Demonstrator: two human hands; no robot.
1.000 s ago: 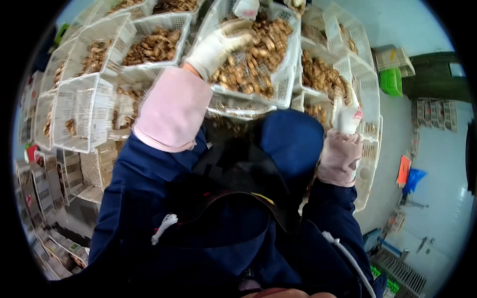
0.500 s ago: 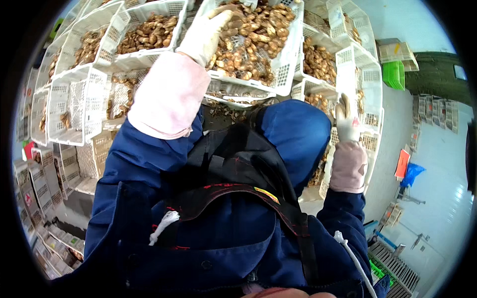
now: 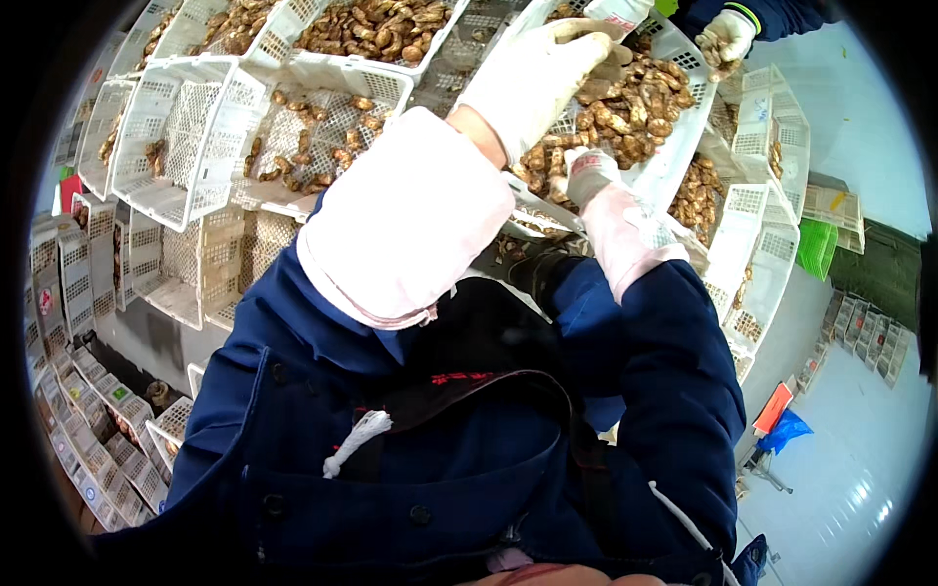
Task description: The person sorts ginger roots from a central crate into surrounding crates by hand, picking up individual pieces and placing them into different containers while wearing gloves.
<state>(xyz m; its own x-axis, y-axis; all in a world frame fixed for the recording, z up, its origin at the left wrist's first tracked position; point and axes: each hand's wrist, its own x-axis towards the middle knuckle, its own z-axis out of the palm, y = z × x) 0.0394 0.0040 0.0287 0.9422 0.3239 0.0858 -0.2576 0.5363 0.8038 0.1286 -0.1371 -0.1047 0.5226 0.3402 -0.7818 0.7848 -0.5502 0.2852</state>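
My left hand [image 3: 547, 83], in a pale work glove and pink sleeve cover, reaches over a white crate [image 3: 674, 166] heaped with knobbly brown mushrooms [image 3: 625, 117]. Its fingers are bent round a brown mushroom [image 3: 598, 92], partly hidden by the glove. Lower down, at the crate's near side, my right hand [image 3: 591, 176] is among the mushrooms with its gloved fingers bent together. What those fingers hold, if anything, is hidden.
A co-worker's gloved hand [image 3: 728, 39] is at the crate's far right corner. More white crates of mushrooms stand left, such as a sparsely filled crate [image 3: 318, 142], and right [image 3: 699, 195]. Green crates [image 3: 817, 249] stand farther right.
My right hand has moved from the crates on the right into the mushroom crate beside my left hand. The view has shifted, and the co-worker's hand now shows.
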